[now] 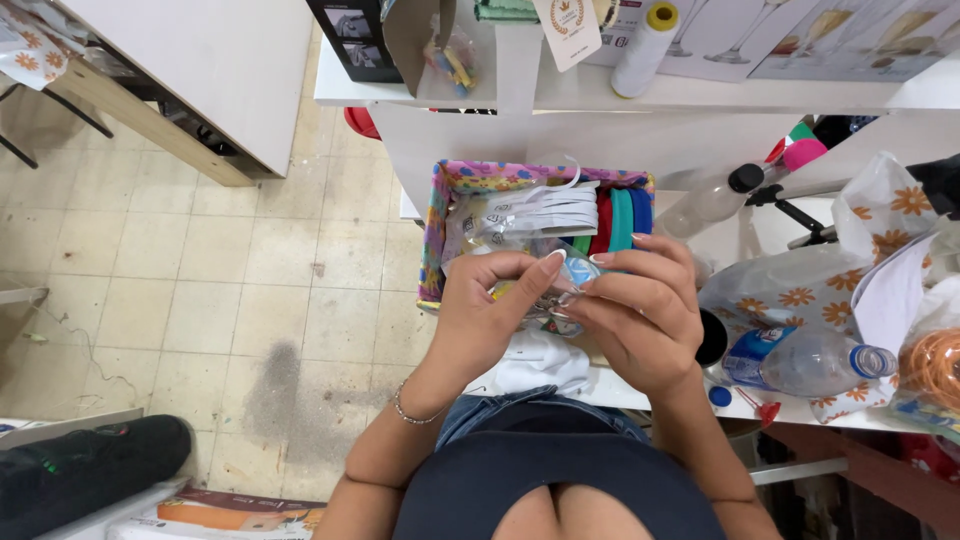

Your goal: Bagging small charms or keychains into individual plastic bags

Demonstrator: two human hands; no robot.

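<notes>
My left hand (490, 310) and my right hand (640, 310) meet over the front of a small floral box (435, 235). Together they pinch a small clear plastic packet (565, 285) with light blue inside, fingertips touching at its middle. The box holds white elastic strips (545, 210) and green, red and blue bands (615, 220) standing on edge. A thin bracelet sits on my left wrist.
A white table (720, 240) carries a clear plastic bottle (810, 360), a spray bottle (715, 200), flowered wrapping paper (800, 290) and an orange coil (930, 365). A white thread spool (640, 50) stands on the shelf behind. Tiled floor lies to the left.
</notes>
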